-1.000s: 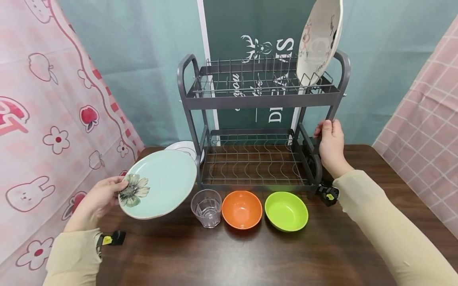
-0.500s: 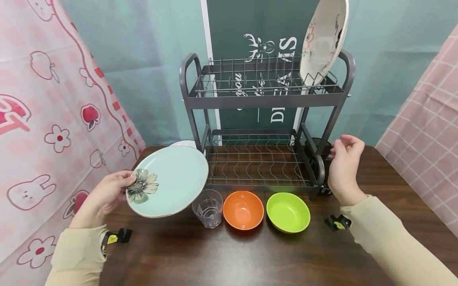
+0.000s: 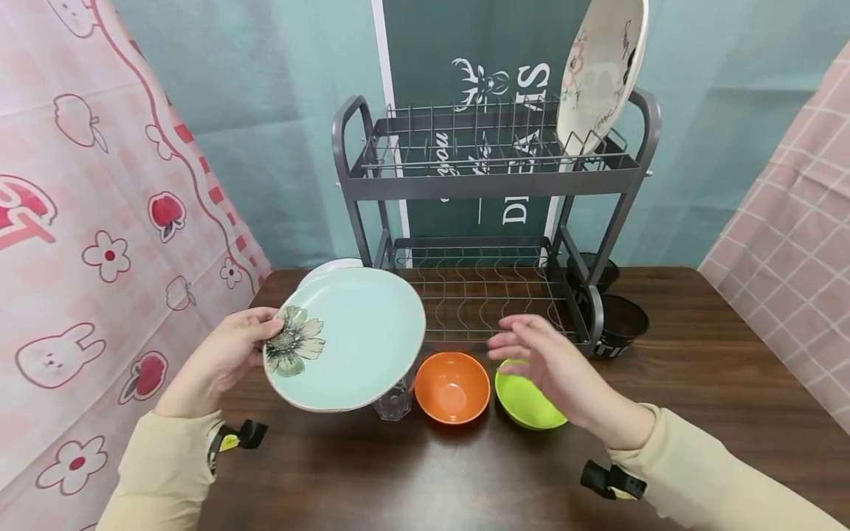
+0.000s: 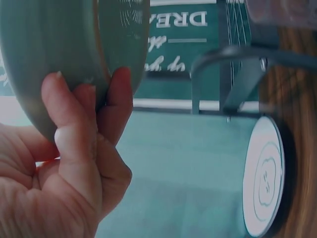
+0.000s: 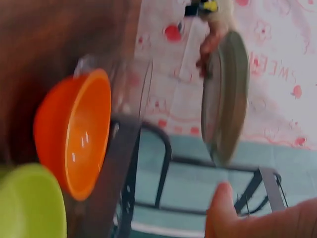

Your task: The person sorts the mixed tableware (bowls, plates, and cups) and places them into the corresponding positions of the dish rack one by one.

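Note:
My left hand (image 3: 229, 358) grips the left edge of a pale mint plate (image 3: 365, 332) with a flower print, thumb on its face and fingers under it. The left wrist view shows these fingers (image 4: 72, 109) against the plate's underside. The plate is held up, tilted, in front of the rack's lower left corner. My right hand (image 3: 564, 380) is in the air over the lime green bowl (image 3: 527, 405), fingers loosely extended toward the plate and holding nothing. An orange bowl (image 3: 454, 387) stands between the hands. A clear glass (image 3: 395, 404) is mostly hidden by the plate.
A grey two-tier dish rack (image 3: 491, 186) stands at the back of the wooden table (image 3: 438, 487). One large patterned plate (image 3: 600, 81) stands upright at its upper right. Black containers (image 3: 624, 321) sit beside its right legs, and a white plate (image 3: 328, 267) lies behind its left side.
My right hand has let go of the rack's right post and swung left and down over the green bowl. My left hand has carried the mint plate rightward, now covering most of the glass.

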`<state>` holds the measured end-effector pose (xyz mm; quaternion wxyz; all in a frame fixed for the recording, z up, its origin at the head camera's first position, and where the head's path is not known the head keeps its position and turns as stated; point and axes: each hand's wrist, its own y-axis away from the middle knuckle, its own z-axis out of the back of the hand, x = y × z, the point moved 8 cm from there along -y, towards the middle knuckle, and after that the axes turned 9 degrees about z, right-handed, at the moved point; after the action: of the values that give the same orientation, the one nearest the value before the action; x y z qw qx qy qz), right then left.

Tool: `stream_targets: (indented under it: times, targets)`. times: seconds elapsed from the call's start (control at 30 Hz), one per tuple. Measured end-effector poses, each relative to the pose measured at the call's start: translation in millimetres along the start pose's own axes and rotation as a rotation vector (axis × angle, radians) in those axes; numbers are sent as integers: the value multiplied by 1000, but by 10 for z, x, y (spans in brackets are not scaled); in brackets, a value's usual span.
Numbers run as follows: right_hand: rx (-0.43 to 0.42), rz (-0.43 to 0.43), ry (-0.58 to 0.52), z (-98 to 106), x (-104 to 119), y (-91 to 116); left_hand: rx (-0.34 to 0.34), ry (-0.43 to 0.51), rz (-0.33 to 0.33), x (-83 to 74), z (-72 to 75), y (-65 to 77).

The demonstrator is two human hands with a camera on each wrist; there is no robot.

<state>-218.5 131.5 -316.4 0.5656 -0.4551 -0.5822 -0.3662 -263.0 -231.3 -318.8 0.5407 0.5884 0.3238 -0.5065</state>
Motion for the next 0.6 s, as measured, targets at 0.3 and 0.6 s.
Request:
stream_targets:
  times: [0.3,0.6]
  targets:
    - [240,-182,-203,-389,-182,74,85,-70,0,-118,-399,-28]
    - [294,-162,-306,-530,-199,127,137,-62,14,-109,-725,-88]
